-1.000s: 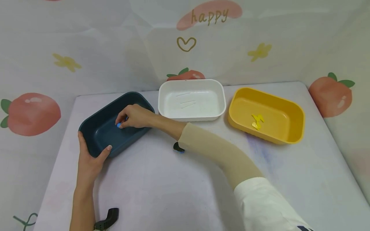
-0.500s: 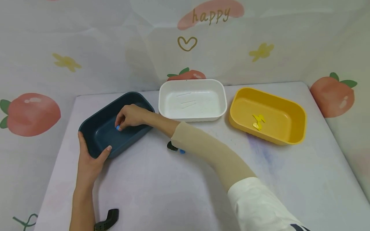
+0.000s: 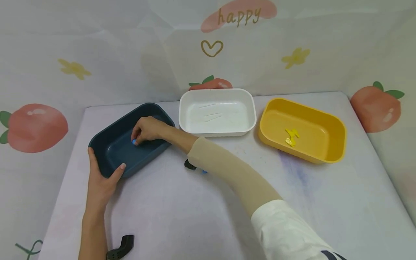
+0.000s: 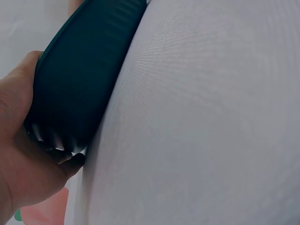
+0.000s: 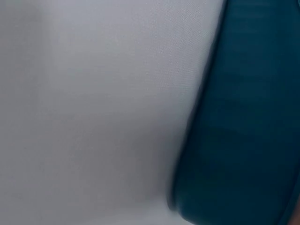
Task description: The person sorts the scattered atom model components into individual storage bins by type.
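Note:
At the left of the table a dark blue plastic bin (image 3: pixel 110 144) stands at a slant. My left hand (image 3: pixel 101 184) grips its near left corner, thumb along the near wall. In the left wrist view the same hand (image 4: pixel 23 159) holds the end of the bin (image 4: pixel 79 79). Over the bin's inside, my right hand (image 3: pixel 147 129) pinches a small blue piece (image 3: pixel 134 142), mostly covered by the fingers. The right wrist view shows the bin's outer wall (image 5: pixel 248 131); that hand's fingers are out of sight there.
A white bin (image 3: pixel 221 131) with thin pale strips inside stands at the back centre. Right of it, a yellow bin (image 3: pixel 325 144) holds small yellow pieces (image 3: pixel 291 137). Another small blue thing (image 3: pixel 204 172) lies on the table, partly hidden by the right sleeve (image 3: pixel 234 173).
My right forearm has swung slightly left, and its hand has shifted only a little inside the bin, still pinching the blue piece. The left hand stays put.

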A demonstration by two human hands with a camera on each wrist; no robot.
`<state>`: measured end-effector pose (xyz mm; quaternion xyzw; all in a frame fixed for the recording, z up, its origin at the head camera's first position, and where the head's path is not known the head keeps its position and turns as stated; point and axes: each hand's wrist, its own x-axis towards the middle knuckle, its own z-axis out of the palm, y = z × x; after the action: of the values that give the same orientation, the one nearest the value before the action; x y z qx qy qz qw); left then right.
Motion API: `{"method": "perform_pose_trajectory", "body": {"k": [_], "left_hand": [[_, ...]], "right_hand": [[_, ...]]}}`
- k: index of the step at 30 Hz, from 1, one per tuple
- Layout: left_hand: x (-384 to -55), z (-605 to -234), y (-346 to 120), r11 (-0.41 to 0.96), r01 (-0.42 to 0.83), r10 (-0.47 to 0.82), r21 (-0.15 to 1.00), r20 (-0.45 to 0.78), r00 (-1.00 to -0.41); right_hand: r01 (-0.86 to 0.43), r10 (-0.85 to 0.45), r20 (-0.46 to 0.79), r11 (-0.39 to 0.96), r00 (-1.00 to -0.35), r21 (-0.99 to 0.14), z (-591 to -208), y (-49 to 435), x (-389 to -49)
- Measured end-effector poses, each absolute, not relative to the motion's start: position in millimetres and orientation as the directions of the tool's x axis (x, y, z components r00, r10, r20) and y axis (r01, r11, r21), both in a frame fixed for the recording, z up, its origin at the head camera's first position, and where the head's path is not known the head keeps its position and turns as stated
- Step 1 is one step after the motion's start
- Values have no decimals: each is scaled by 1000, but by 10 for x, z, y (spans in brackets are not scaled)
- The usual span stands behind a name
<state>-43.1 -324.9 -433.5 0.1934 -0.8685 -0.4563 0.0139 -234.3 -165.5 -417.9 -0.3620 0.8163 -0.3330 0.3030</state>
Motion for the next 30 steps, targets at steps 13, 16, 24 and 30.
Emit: {"method": "perform_pose_trajectory", "body": {"k": [13,16,24,30], "left_hand": [[-433,-4338,-3246,498,-324,-354,804,-152,-923],[-433,-4338,-3249,498,-322,-355,805,-150,-923],[-440,-4344,-3254,492,-318,-352,810,-149,-924],[-444,-4354,-3248,496,-319,-356,807,-146,-923]], "right_hand": [[-461,-783,-228,545,-579,-700,-4214,-1721,-2322],[-500,-792,-225,549,-567,-670,-4223,-1740,-2316],[-526,-809,-240,544,-537,-654,-4240,-1759,-2309],[-526,-811,-263,549,-523,-649,-4249,-1770,-2302]]}}
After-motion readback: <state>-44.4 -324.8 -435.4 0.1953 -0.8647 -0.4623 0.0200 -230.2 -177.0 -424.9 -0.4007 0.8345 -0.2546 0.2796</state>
